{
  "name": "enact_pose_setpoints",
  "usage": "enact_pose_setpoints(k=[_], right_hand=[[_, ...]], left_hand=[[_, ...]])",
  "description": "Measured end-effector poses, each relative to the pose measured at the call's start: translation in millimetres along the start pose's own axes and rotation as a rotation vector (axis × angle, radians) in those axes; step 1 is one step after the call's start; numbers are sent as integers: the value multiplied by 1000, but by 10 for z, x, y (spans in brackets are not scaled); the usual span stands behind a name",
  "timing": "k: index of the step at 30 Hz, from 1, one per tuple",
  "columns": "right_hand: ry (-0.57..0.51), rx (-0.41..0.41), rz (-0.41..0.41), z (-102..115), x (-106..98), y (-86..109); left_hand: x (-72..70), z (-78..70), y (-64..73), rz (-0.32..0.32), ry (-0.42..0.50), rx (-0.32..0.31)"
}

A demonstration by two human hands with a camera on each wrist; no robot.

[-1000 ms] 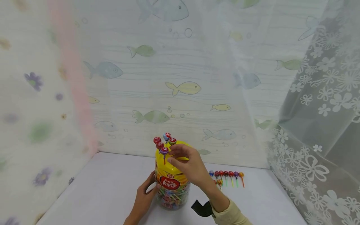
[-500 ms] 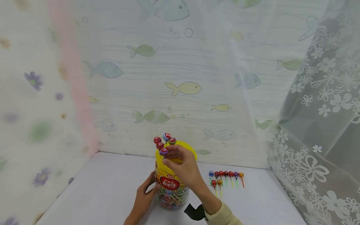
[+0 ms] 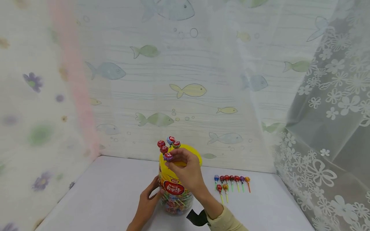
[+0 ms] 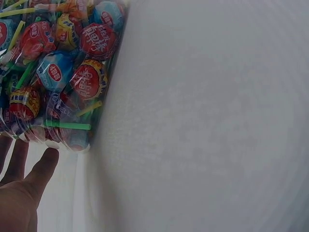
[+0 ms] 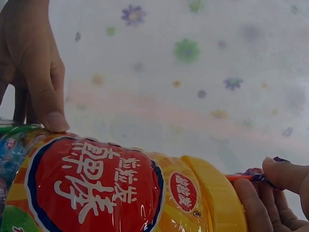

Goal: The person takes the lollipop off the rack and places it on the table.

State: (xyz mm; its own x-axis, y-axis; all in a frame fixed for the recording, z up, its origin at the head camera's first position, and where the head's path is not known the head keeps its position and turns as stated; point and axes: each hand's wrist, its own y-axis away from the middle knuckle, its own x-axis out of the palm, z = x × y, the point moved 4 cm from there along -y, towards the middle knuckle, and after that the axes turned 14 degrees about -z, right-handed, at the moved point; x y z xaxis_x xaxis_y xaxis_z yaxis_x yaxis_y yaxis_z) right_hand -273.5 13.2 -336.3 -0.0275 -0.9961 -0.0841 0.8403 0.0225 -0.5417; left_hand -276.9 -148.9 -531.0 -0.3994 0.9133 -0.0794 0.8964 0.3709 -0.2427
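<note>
A clear jar [image 3: 174,188] filled with wrapped lollipops stands upright on the white table, with a red and yellow label and a yellow lid [image 5: 219,195]. My left hand [image 3: 148,200] holds its left side low down, thumb toward the front and fingers behind. Over the lid, my right hand [image 3: 188,168] pinches a purple-and-red lollipop [image 3: 168,156] near its head. In the right wrist view its orange stick [image 5: 234,177] points down at the lid top. Several other lollipops [image 3: 161,144] stand upright in the lid beside it, their sticks mostly hidden.
Several lollipops [image 3: 226,178] lie in two rows on the table [image 3: 260,205] right of the jar. A black strap [image 3: 198,218] hangs by the right wrist. Behind is a fish-print curtain [image 3: 188,96]; a floral sheet [image 3: 40,128] hangs at left and white lace [image 3: 326,160] at right.
My right hand has moved slightly left and down, closing in on the purple-and-red lollipop, which now sits a little lower against the lid. The left hand stays on the jar.
</note>
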Motion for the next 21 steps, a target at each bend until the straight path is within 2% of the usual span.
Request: enact_pose_setpoints(k=[17,21], right_hand=[[-111,-52,-100,-90,7,68],[-142,-98,-134,-44,-25,43]], left_hand=[[7,12,0,4,12,2],[4,0,3,5,14,-1]])
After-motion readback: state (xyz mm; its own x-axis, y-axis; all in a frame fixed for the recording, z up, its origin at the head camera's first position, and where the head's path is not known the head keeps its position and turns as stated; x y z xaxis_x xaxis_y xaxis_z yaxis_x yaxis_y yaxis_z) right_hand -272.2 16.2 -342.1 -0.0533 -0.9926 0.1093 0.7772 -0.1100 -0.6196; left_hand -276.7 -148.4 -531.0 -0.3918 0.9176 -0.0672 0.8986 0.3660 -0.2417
